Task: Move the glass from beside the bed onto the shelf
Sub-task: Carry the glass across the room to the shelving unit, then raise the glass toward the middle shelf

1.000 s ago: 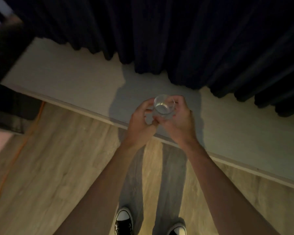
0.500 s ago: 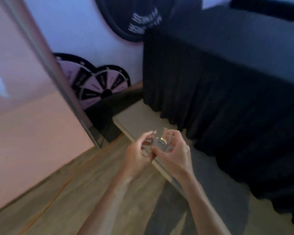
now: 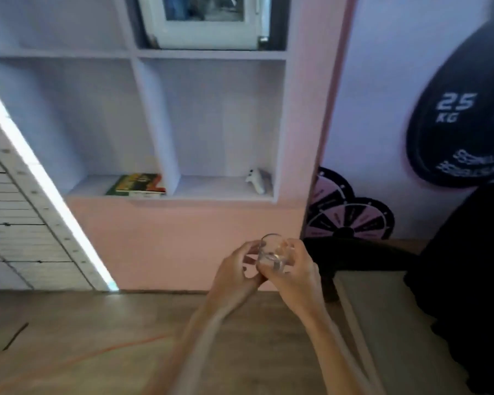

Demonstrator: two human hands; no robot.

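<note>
The glass point(image 3: 275, 253) is off the floor and carried in front of the person, cupped between both hands low in the middle of the room, with the shelf point(image 3: 183, 195) ahead and farther off. The right hand point(image 3: 295, 276) wraps round its right side and underside; the left hand point(image 3: 236, 273) closes on it from the left, fingertips against the wall of the glass. Two hands on so small a thing looks like plain caution: clear glass is slick and breaks if dropped on the wooden floor point(image 3: 97, 337).

It stands nearly upright, its long axis vertical with a slight lean, the open mouth up and tipped a little toward the person, the base down in the palms. Whether it holds any liquid I cannot tell.

On the bottom shelf a book point(image 3: 136, 185) lies in the left bay and a small white object point(image 3: 255, 179) at the right of the right bay. The bare board between them seems the easiest landing spot.
</note>
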